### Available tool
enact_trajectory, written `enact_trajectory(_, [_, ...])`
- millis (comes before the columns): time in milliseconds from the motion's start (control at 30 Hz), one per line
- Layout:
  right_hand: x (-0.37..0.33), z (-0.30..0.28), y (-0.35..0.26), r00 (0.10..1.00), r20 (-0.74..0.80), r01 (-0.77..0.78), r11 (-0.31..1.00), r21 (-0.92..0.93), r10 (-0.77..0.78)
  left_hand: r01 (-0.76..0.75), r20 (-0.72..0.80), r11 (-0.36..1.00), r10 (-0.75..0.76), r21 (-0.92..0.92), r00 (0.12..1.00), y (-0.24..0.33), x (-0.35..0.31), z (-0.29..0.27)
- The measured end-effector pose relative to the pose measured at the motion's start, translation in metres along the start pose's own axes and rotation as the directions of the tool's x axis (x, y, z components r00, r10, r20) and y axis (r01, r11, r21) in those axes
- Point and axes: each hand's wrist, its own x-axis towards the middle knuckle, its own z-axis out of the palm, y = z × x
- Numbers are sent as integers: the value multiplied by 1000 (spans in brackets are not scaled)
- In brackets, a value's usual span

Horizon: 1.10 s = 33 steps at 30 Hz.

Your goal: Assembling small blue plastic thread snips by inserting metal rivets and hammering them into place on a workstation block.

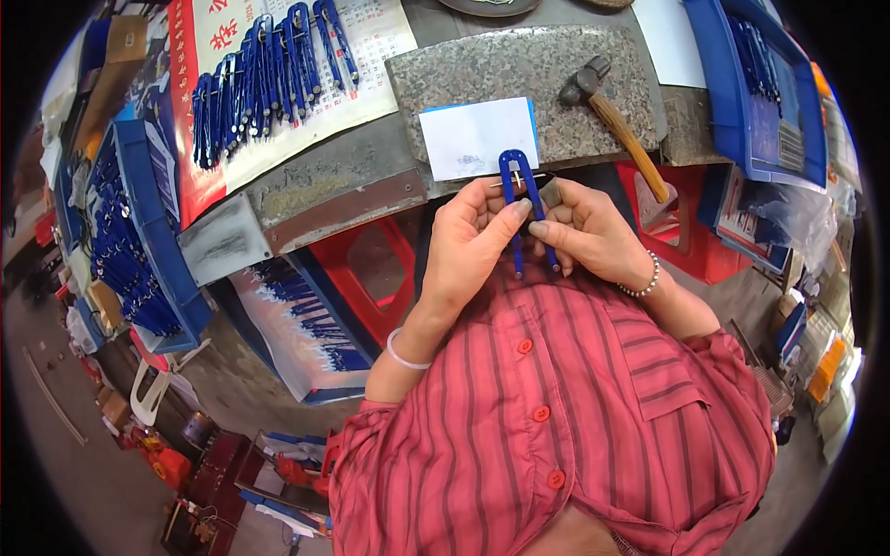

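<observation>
I hold a blue U-shaped snipper (515, 176) upright between both hands, close to my chest. My left hand (473, 236) grips its left arm, thumb pressed near the middle. My right hand (589, 232) pinches the right arm and also holds a small grey block (551, 193) against the tool. The blue looped end points away from me toward a white paper sheet (477, 137) on a grey stone slab (519, 74). The tool's tips are hidden behind my fingers.
A wooden-handled hammer (616, 116) lies on the slab's right side. Rows of blue snippers (264, 69) lie on a calendar sheet at back left. Blue bins (139, 250) of more snippers stand left; another blue tray (760, 93) right. Red stools (371, 278) sit below.
</observation>
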Motion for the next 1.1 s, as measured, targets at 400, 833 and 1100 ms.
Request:
enact_trajectory(400, [-6,7,2,981,-55,169,965,-198,-183,-97,-19,971,104,218,994,9,-7,5])
enact_trajectory(833, [-11,0,0,970,-100,222,975,-25,-224,-80,6,955,81,285,997,24,-6,22])
enact_trajectory(1100, [-9,-1,2,961,-93,257,966,-31,-259,-130,-20,902,152,411,988,20,-1,23])
